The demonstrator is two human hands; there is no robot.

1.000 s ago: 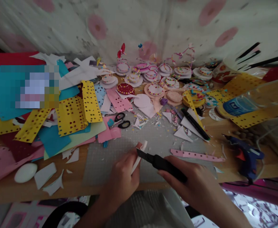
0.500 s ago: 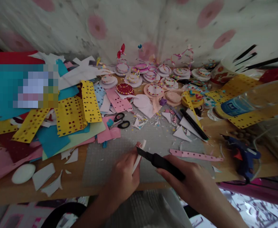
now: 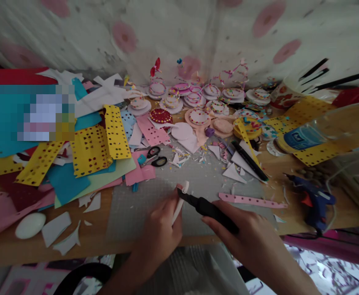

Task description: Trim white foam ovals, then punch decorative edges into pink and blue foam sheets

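My left hand (image 3: 163,219) is closed around a thin white strip (image 3: 177,211) that looks like craft foam, its curled upper end sticking out past the fingertips. In my right hand (image 3: 243,229) is a black-handled craft knife (image 3: 214,213). The dark blade lies against the strip close to its curled end, beside my left thumb and index finger. Both hands are just above the front part of a grey cutting mat (image 3: 197,176). How far the blade has gone into the strip, I cannot make out.
Scissors (image 3: 157,157), a black marker (image 3: 249,161) and white scraps lie on the mat. Several small decorated foam hats (image 3: 172,102) stand behind. Coloured foam sheets (image 3: 89,151) pile up at left. A bottle (image 3: 320,133) and blue glue gun (image 3: 312,200) are at right.
The knife tip has shifted very slightly along the strip, and the strip's end looks more curled. Both hands have stayed in nearly the same place.
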